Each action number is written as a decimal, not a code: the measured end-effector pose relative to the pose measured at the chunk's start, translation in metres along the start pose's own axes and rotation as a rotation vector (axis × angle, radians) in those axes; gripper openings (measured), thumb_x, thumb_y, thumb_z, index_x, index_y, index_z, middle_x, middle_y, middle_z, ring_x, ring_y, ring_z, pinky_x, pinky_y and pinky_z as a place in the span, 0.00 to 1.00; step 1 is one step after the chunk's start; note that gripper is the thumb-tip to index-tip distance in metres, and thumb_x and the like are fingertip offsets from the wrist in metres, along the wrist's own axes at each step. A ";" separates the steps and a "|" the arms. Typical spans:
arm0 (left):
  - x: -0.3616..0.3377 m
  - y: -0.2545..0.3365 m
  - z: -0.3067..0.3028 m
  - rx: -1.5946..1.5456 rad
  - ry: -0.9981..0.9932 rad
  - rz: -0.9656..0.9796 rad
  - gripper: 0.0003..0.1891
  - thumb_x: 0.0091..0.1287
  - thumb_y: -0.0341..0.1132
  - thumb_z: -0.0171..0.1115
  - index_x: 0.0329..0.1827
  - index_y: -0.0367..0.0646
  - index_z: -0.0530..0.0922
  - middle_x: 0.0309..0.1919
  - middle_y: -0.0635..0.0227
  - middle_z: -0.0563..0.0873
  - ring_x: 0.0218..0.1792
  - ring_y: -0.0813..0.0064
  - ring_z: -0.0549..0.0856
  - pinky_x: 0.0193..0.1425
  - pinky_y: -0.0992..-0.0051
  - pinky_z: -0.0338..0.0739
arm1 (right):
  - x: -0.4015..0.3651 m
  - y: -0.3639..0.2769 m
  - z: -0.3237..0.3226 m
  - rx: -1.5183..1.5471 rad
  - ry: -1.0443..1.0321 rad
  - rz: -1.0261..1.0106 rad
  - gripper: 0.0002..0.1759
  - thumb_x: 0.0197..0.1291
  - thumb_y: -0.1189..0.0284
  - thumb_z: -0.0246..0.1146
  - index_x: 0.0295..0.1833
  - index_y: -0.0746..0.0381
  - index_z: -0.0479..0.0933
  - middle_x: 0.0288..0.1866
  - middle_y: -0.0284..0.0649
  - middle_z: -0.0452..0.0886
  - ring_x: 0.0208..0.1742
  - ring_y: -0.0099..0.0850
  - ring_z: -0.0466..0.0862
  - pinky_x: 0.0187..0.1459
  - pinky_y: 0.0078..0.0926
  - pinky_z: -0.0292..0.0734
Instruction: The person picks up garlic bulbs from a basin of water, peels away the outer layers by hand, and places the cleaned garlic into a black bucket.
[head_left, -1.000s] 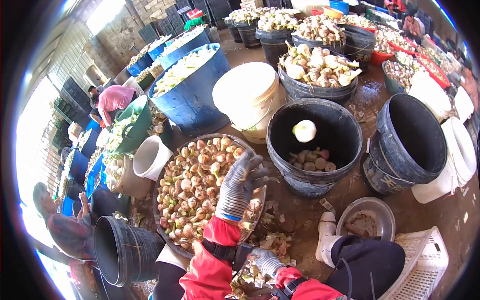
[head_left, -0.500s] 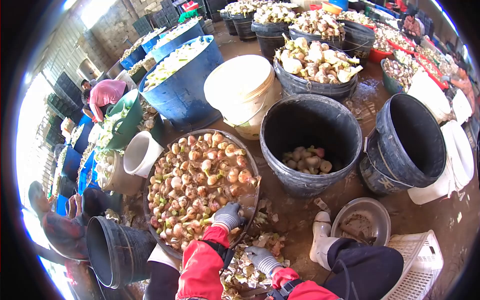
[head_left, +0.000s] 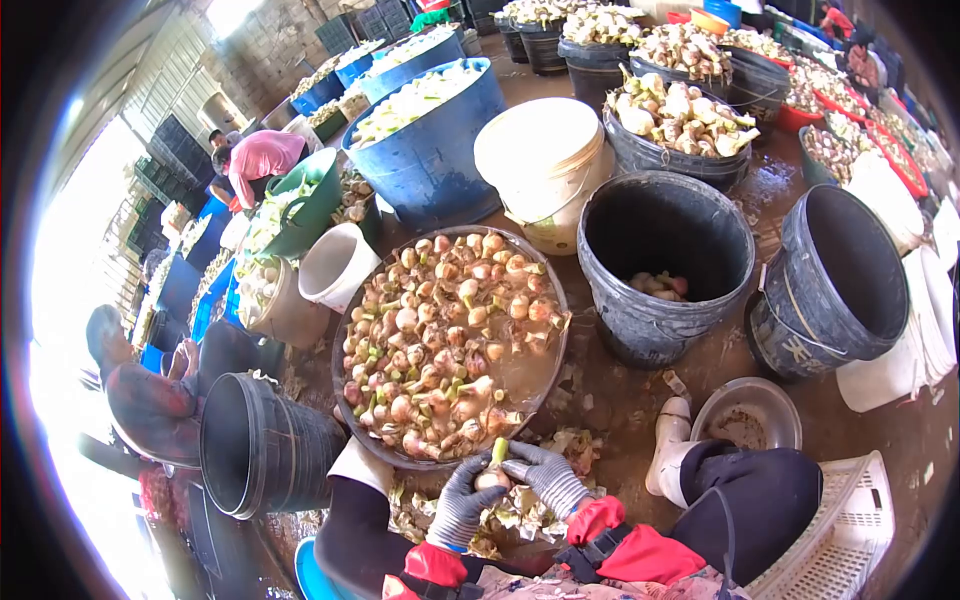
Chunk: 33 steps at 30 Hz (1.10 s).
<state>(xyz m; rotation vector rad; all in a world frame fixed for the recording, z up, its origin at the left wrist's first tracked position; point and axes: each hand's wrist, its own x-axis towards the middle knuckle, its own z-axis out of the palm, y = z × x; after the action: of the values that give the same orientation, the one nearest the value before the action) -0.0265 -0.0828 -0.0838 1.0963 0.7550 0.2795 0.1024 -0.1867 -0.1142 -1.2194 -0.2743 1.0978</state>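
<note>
My left hand [head_left: 460, 508], in a grey striped work glove, is closed round a pale garlic bulb [head_left: 491, 481] with a short green stem pointing up. From the other side my right hand [head_left: 550, 480], gloved alike, has its fingers closed on the same bulb near the stem. Both hands are over my lap, at the near rim of a wide round tub [head_left: 560, 372]. Many muddy garlic bulbs [head_left: 415, 345] lie in brown water in that tub. Peeled skins [head_left: 515, 522] are scattered on the floor below my hands.
A black bucket [head_left: 640, 310] with some bulbs inside stands beyond the tub, beside another black bucket [head_left: 770, 325]. A metal basin [head_left: 785, 430] and white plastic crate [head_left: 850, 520] are at right. A black bucket [head_left: 270, 450] lies tilted at left, near a seated person.
My left hand has drawn back from the tub and now holds a bulb. My right hand has come up from the skins to meet it. The view has shifted.
</note>
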 end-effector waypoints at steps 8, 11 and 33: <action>-0.020 -0.022 0.010 1.042 0.049 0.545 0.32 0.51 0.26 0.73 0.61 0.36 0.71 0.56 0.55 0.77 0.55 0.67 0.79 0.60 0.72 0.73 | -0.004 0.026 0.007 -0.130 0.058 -0.008 0.21 0.61 0.77 0.60 0.61 0.67 0.72 0.52 0.38 0.81 0.52 0.25 0.79 0.55 0.21 0.73; -0.019 -0.020 0.016 0.561 0.073 0.347 0.37 0.50 0.26 0.73 0.65 0.39 0.65 0.57 0.53 0.76 0.55 0.63 0.79 0.60 0.69 0.74 | -0.009 0.014 0.006 -0.003 0.053 0.074 0.21 0.61 0.78 0.59 0.61 0.67 0.72 0.52 0.38 0.81 0.52 0.25 0.79 0.56 0.21 0.72; 0.008 -0.029 0.000 -0.375 0.195 -0.027 0.23 0.67 0.51 0.58 0.52 0.38 0.75 0.37 0.67 0.83 0.36 0.74 0.82 0.38 0.77 0.79 | -0.008 0.014 0.006 0.020 0.029 0.002 0.13 0.62 0.72 0.62 0.50 0.67 0.79 0.42 0.34 0.83 0.41 0.21 0.78 0.45 0.20 0.74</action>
<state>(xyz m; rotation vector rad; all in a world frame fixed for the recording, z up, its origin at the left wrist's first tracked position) -0.0247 -0.0916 -0.1126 0.7099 0.8495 0.4889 0.0871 -0.1897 -0.1209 -1.2167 -0.2396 1.0814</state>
